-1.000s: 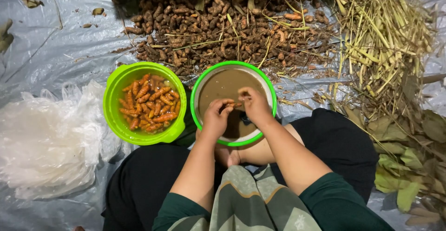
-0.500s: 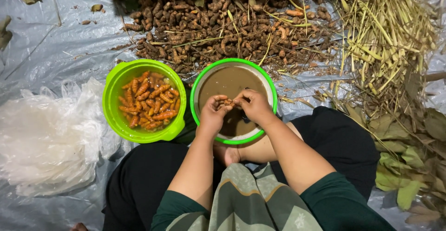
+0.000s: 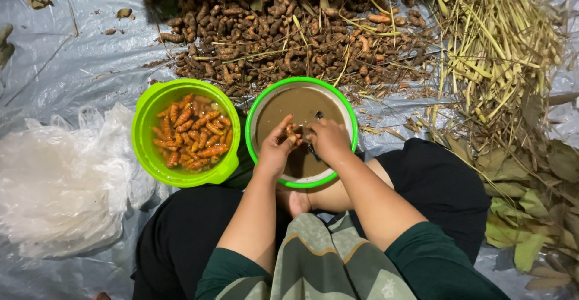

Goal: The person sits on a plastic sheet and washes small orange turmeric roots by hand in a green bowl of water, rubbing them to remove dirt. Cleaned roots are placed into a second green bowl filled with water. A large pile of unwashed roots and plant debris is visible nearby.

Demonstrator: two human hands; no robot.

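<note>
Seated cross-legged on a grey plastic sheet (image 3: pixel 78 65), the person works both hands over a green-rimmed bowl of muddy brown water (image 3: pixel 301 104) at the centre of the view. The left hand (image 3: pixel 274 149) and right hand (image 3: pixel 329 140) meet above the water, fingers curled and pinching a small turmeric root (image 3: pixel 292 132) between them; a dark tool tip shows by the right hand, though what it is cannot be told. This looks like the scrubbing stage, with the root held just over the wash water.

At 9 o'clock from that bowl, touching its rim, stands a green bowl (image 3: pixel 148 149) holding clean orange roots. A heap of unwashed brown roots (image 3: pixel 271 28) lies at 12 o'clock, dry stalks (image 3: pixel 500 47) at 2 o'clock, crumpled clear plastic (image 3: pixel 54 185) at 8 o'clock.

Judging by the layout, a cleaned root would need lifting leftward across both rims.
</note>
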